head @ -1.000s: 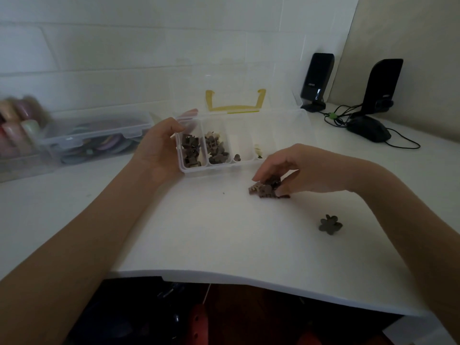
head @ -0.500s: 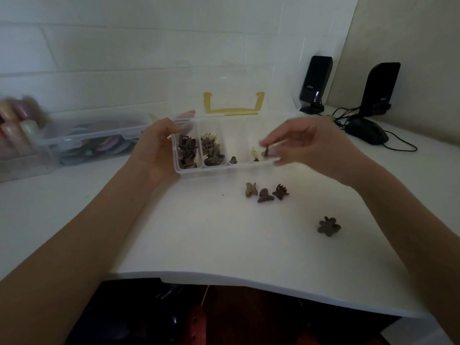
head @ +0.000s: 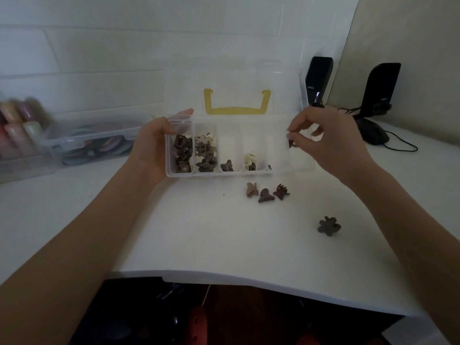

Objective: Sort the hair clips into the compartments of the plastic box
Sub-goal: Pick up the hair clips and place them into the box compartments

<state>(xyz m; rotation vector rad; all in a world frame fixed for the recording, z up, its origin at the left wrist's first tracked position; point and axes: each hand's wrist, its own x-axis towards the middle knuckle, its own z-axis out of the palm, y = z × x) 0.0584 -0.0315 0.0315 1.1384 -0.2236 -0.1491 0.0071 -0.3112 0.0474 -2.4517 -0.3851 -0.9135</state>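
Note:
The clear plastic box [head: 302,168] stands open on the white table, its lid with a yellow handle [head: 236,109] leaning back. My left hand [head: 151,145] grips the box's left end. My right hand [head: 328,140] pinches a small dark hair clip [head: 290,143] over the right-hand compartments. The two left compartments hold many brown clips [head: 183,155]; one brown clip [head: 227,166] and a cream clip [head: 249,158] lie in the middle ones. Three brown clips [head: 266,194] lie on the table in front of the box, and a grey flower clip [head: 329,225] lies further right.
A second clear container [head: 94,143] with coloured items stands at the left, with blurred bottles [head: 17,125] beside it. Two black speakers [head: 318,80] and a black mouse [head: 373,133] with a cable stand at the back right. The table's front edge [head: 249,278] curves near me.
My right hand lifted one dark clip from the small pile on the table and carried it up and right, over the box's right compartments. The left hand kept its hold on the box.

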